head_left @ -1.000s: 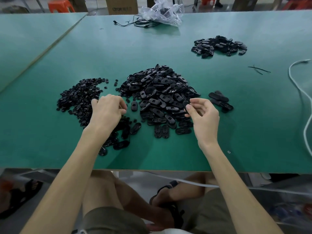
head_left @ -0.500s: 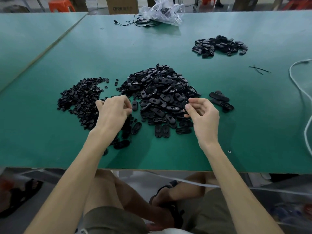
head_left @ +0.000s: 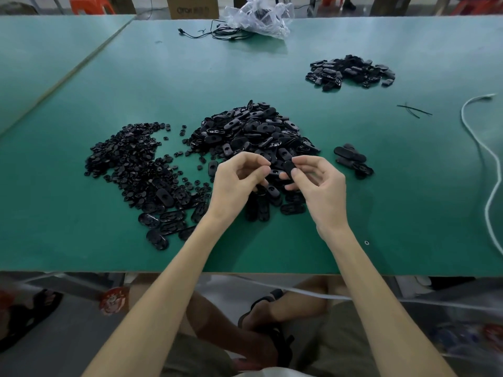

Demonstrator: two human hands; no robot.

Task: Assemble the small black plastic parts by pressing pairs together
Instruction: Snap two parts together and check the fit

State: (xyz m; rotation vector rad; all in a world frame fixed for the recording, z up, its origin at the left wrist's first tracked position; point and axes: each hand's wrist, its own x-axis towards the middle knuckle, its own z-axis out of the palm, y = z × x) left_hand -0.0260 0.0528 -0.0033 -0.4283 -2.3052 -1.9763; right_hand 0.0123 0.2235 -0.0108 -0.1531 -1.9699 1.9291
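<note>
Head view: both hands meet just above the near edge of the central pile point(head_left: 255, 131) of oval black parts on the green table point(head_left: 81, 240).

The right hand point(head_left: 318, 186) pinches one oval black part point(head_left: 289, 168) between thumb and forefinger, the other fingers loosely curled. The left hand point(head_left: 236, 183) is curled with its thumb and forefinger tips pressed together just beside that part; whether they hold a small piece cannot be told. A pile of small round parts point(head_left: 130, 159) lies to the left, with ovals scattered at its near edge. A small group of ovals point(head_left: 351, 159) sits just right of the hands, and a far pile point(head_left: 351, 72) lies well apart. A white cable point(head_left: 484, 159) runs along the right side.
</note>
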